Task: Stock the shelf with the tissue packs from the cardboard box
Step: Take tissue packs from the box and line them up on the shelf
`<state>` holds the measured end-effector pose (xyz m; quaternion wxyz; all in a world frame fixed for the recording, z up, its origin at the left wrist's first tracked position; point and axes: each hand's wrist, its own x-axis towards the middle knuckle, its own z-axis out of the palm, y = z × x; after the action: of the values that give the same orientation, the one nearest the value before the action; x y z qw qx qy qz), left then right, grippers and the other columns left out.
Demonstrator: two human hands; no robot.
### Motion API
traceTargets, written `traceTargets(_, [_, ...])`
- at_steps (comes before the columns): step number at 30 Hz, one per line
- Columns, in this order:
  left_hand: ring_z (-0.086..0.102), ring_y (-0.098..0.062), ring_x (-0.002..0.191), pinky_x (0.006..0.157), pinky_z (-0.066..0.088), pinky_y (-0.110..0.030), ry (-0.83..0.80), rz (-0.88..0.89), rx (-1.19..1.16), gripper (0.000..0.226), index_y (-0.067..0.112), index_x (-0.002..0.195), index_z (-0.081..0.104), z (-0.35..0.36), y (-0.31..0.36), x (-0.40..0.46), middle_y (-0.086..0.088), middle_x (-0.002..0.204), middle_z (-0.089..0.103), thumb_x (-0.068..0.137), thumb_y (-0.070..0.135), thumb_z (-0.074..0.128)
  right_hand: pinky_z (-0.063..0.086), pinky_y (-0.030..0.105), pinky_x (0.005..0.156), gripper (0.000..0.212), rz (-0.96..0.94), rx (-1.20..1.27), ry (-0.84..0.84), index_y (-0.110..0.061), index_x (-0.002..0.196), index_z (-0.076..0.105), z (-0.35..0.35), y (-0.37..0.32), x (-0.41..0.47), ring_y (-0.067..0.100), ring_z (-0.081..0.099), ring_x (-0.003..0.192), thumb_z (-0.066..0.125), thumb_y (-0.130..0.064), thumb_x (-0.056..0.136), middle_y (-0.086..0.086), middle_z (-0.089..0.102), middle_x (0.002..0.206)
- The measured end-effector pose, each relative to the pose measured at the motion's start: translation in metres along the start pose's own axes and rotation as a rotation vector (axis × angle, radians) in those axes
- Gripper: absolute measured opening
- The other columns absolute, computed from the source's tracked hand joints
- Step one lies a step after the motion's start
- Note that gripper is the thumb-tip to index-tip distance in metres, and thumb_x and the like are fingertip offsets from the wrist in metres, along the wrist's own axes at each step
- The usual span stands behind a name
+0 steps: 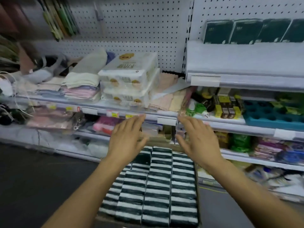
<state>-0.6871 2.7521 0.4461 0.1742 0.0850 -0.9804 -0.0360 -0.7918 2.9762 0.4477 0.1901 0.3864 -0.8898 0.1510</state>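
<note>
Head view shows both hands empty above the cardboard box [196, 186], left hand [126, 137] and right hand [197, 139] with fingers spread apart, holding nothing. Tissue packs [156, 183] fill the box in tight dark-and-white rows, near the shelf [246, 63], where green packs [246, 31] already stand at the far right. Best to lower both hands and clamp one row from either side, lifting it level.

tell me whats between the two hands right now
In the head view, the left hand and right hand hold nothing; between them shows the far end of the box's tissue packs.
</note>
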Motion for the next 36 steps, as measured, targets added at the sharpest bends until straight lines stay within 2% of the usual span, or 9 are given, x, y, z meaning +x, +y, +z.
traceTargets(5, [0.044,-0.025,0.131,0.1,0.041,-0.041,-0.189,-0.165,-0.093,0.068,0.026,0.152,0.03,0.041,-0.037,-0.055,0.001,0.146,0.044,0.093,0.049,0.056,0.052,0.041,0.072,0.039,-0.015,0.06,-0.209,-0.019,0.123,0.058,0.062,-0.02,-0.03,0.028,0.061,0.101,0.055,-0.042,0.091,0.002,0.061,0.118])
traceTargets(8, [0.042,-0.025,0.131,0.098,0.043,-0.04,-0.306,-0.275,-0.18,0.064,0.025,0.151,0.032,0.077,-0.056,-0.077,-0.002,0.145,0.045,0.095,0.048,0.054,0.051,0.043,0.082,0.038,-0.034,0.086,-0.371,-0.019,0.125,0.059,0.104,-0.024,-0.036,0.031,0.059,0.107,0.061,-0.038,0.091,0.004,0.061,0.12])
traceTargets(11, [0.041,-0.024,0.133,0.1,0.042,-0.037,-0.4,-0.409,-0.274,0.056,0.02,0.146,0.04,0.112,-0.071,-0.091,-0.005,0.146,0.045,0.097,0.041,0.056,0.046,0.042,0.092,0.041,-0.052,0.125,-0.532,-0.021,0.133,0.053,0.145,-0.028,-0.035,0.03,0.051,0.12,0.053,-0.039,0.097,0.005,0.056,0.13])
traceTargets(15, [0.053,-0.025,0.12,0.096,0.045,-0.038,-0.53,-0.43,-0.368,0.046,0.018,0.138,0.051,0.161,-0.093,-0.098,-0.006,0.137,0.053,0.097,0.037,0.057,0.04,0.038,0.098,0.043,-0.086,0.106,-0.638,-0.025,0.14,0.044,0.198,-0.034,-0.019,0.025,0.044,0.128,0.045,-0.04,0.1,0.001,0.05,0.138])
traceTargets(19, [0.045,-0.023,0.129,0.102,0.044,-0.039,-0.654,-0.43,-0.378,0.048,0.024,0.141,0.048,0.205,-0.108,-0.096,-0.003,0.145,0.047,0.097,0.04,0.056,0.038,0.037,0.098,0.042,-0.121,0.062,-0.681,-0.025,0.139,0.044,0.249,-0.04,0.002,0.025,0.042,0.129,0.046,-0.037,0.099,0.002,0.049,0.139])
traceTargets(22, [0.041,-0.023,0.133,0.104,0.041,-0.033,-0.732,-0.435,-0.423,0.05,0.024,0.142,0.047,0.229,-0.111,-0.094,-0.002,0.148,0.042,0.096,0.036,0.061,0.034,0.038,0.1,0.042,-0.143,0.041,-0.703,-0.022,0.138,0.044,0.283,-0.042,0.01,0.025,0.039,0.13,0.048,-0.033,0.098,0.004,0.048,0.14])
traceTargets(28, [0.058,-0.014,0.111,0.09,0.049,-0.028,-0.774,-0.495,-0.497,0.043,0.028,0.135,0.054,0.256,-0.123,-0.092,0.002,0.139,0.054,0.094,0.028,0.065,0.034,0.04,0.102,0.044,-0.182,-0.026,-0.704,-0.018,0.137,0.045,0.323,-0.043,0.016,0.027,0.04,0.128,0.052,-0.034,0.096,0.007,0.048,0.136])
traceTargets(33, [0.051,-0.019,0.124,0.093,0.049,-0.029,-0.934,-0.414,-0.499,0.059,0.027,0.138,0.05,0.267,-0.131,-0.083,-0.002,0.145,0.046,0.086,0.015,0.073,0.033,0.04,0.101,0.05,-0.239,-0.149,-0.693,-0.013,0.131,0.045,0.336,-0.046,0.019,0.029,0.041,0.123,0.059,-0.039,0.091,0.01,0.048,0.13])
traceTargets(36, [0.05,-0.022,0.126,0.098,0.047,-0.031,-0.944,-0.319,-0.365,0.056,0.023,0.14,0.049,0.268,-0.127,-0.077,-0.004,0.143,0.05,0.089,0.018,0.07,0.035,0.036,0.098,0.04,-0.214,-0.177,-0.689,-0.012,0.125,0.051,0.34,-0.048,0.023,0.028,0.042,0.12,0.062,-0.03,0.091,0.009,0.05,0.126])
